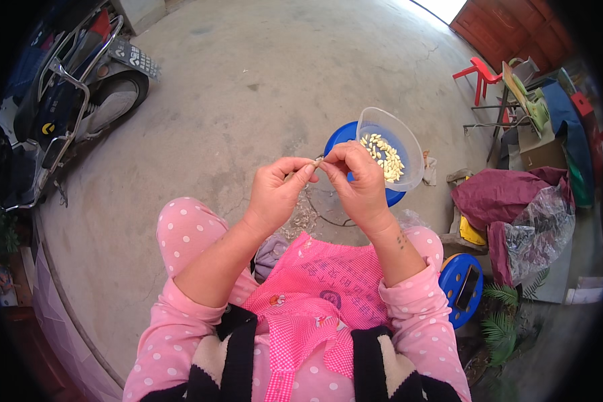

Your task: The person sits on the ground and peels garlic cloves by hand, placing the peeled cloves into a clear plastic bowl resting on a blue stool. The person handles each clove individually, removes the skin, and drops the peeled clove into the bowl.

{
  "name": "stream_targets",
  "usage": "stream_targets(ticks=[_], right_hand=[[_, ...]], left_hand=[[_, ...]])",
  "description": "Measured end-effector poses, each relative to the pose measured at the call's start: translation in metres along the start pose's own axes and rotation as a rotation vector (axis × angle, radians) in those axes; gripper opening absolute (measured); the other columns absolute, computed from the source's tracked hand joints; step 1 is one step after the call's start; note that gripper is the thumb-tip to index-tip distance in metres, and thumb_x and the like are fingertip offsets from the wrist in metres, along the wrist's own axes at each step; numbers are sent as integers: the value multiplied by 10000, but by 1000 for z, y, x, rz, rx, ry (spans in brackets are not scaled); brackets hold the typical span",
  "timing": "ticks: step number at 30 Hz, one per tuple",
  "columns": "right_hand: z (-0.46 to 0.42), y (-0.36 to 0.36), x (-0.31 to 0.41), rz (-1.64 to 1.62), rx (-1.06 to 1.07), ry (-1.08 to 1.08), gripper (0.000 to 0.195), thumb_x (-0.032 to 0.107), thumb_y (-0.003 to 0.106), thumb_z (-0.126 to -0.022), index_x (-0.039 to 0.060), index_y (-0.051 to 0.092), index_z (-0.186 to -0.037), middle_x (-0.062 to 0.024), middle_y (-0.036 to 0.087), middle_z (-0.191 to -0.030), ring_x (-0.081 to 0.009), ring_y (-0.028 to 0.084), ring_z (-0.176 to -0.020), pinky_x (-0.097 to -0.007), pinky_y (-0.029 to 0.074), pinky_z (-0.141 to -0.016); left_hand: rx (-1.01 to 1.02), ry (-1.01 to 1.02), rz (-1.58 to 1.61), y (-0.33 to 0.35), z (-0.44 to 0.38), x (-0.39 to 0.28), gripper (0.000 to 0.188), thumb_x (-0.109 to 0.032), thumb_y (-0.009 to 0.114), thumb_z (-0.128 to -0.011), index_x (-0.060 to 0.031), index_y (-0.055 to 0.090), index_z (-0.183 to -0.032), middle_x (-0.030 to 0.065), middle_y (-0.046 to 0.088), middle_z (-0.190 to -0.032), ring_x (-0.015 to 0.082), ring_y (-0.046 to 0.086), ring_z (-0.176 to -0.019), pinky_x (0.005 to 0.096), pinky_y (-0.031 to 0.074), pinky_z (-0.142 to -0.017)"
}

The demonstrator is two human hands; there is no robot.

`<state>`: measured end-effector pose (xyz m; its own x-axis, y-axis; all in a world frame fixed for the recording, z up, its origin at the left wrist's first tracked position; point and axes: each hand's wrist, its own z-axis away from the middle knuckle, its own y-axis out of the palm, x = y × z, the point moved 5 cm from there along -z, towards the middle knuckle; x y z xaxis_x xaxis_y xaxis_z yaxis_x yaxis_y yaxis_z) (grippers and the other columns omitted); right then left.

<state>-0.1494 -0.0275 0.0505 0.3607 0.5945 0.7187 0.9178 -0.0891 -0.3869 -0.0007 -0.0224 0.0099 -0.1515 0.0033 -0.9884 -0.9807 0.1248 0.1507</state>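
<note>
My left hand [276, 193] and my right hand [357, 183] meet at the fingertips in front of me. Between them they pinch one small, pale piece [317, 162], which looks like a garlic clove, though the fingers mostly cover it. Just beyond my right hand, a clear plastic container [416, 151] rests on a blue stool [341, 136]. Inside it lie several pale peeled cloves [392, 163]. Below my hands, thin scraps like peelings [301, 218] are scattered on the floor. A pink checked apron [326, 271] covers my lap.
A parked motorbike [70, 100] stands on the left. To the right are a blue stool [449, 276] holding a dark phone [467, 287], a maroon cloth [497, 193] with clear plastic film [542, 231], a green plant [500, 326] and a small red chair [482, 73].
</note>
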Motion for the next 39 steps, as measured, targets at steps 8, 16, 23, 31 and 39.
stream_targets(ticks=[8,16,23,31,39], right_hand=[[-1,0,4,109,63,-27,168,-10,668,-766,19,533,-862,-113,562,-810,-294,560,-747,-363,455,-636],[6,16,20,98,217,-154,184,16,657,-790,23,491,-870,-128,521,-810,-325,553,-789,-389,456,-648],[4,2,8,54,176,21,132,30,676,-811,16,556,-862,-118,560,-808,-256,571,-695,-340,467,-592],[1,3,-1,-5,11,-32,132,-51,662,-794,-1,609,-904,-83,599,-881,-159,573,-724,-260,460,-593],[1,8,3,143,132,-95,136,-16,626,-793,22,562,-906,-120,580,-901,-314,562,-893,-374,464,-753]], left_hand=[[-18,57,-135,0,0,-3,164,-108,613,-907,16,681,-990,43,680,-815,68,585,-738,224,460,-653],[58,-361,600,-8,-11,22,168,-124,568,-924,30,634,-938,60,643,-762,28,307,-377,210,243,-334],[25,-270,445,-9,-8,12,183,-127,558,-938,29,638,-991,70,649,-793,20,313,-386,193,252,-341],[45,-296,410,1,-2,12,162,-130,566,-937,6,644,-975,58,639,-790,14,316,-387,185,250,-338],[72,-356,581,0,-2,18,129,-116,557,-937,-3,620,-950,38,602,-823,15,317,-403,174,234,-340]])
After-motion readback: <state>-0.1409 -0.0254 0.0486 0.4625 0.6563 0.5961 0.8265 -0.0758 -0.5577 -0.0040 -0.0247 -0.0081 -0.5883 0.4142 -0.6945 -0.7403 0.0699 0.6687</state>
